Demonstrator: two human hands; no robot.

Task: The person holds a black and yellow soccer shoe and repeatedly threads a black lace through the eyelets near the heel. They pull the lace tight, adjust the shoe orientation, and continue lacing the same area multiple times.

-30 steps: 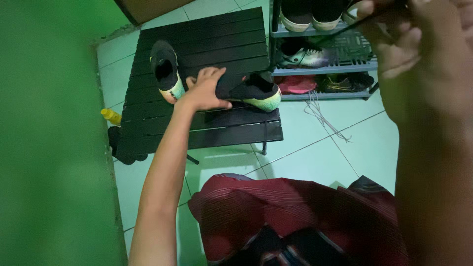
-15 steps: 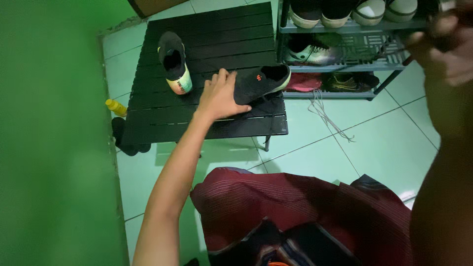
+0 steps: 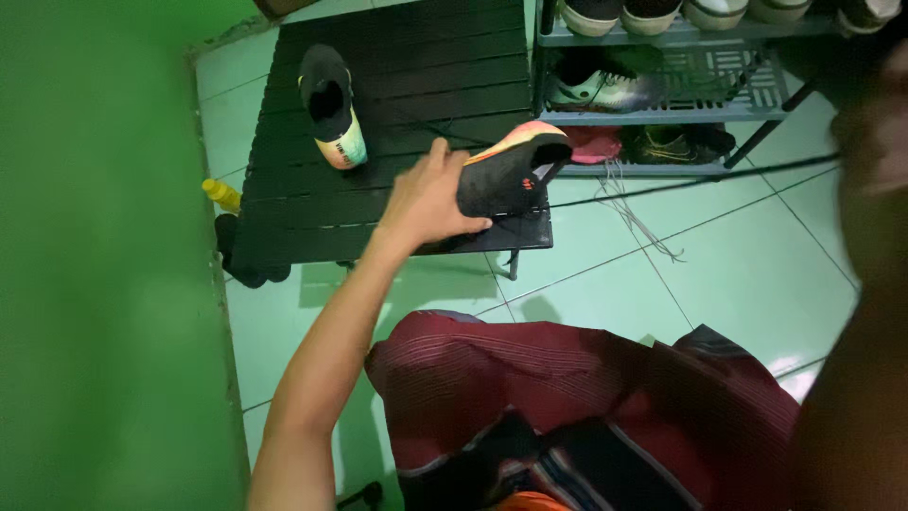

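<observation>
Your left hand (image 3: 427, 201) lies flat, fingers spread, pressing on the heel end of a black shoe (image 3: 506, 170) at the near right corner of the low black slatted table (image 3: 378, 95). The shoe is tipped, its pale orange sole turned up and away from you. A dark lace (image 3: 700, 183) runs taut from the shoe off to the right, towards your right hand (image 3: 875, 132) — that hand is blurred at the frame edge, and I cannot tell how far it is closed or whether it grips the lace.

To do this well, keep the palm weight over the heel so the shoe does not slide off the corner, and pull the lace in line with the eyelets rather than sideways.

Noted nearby: a second black shoe (image 3: 331, 104) further back on the table, well apart; a shoe rack (image 3: 662, 114) just beside the table's right edge, in the lace's path; a loose pale lace (image 3: 634, 213) on the tiles; a yellow bottle (image 3: 222, 194) by the green wall.
</observation>
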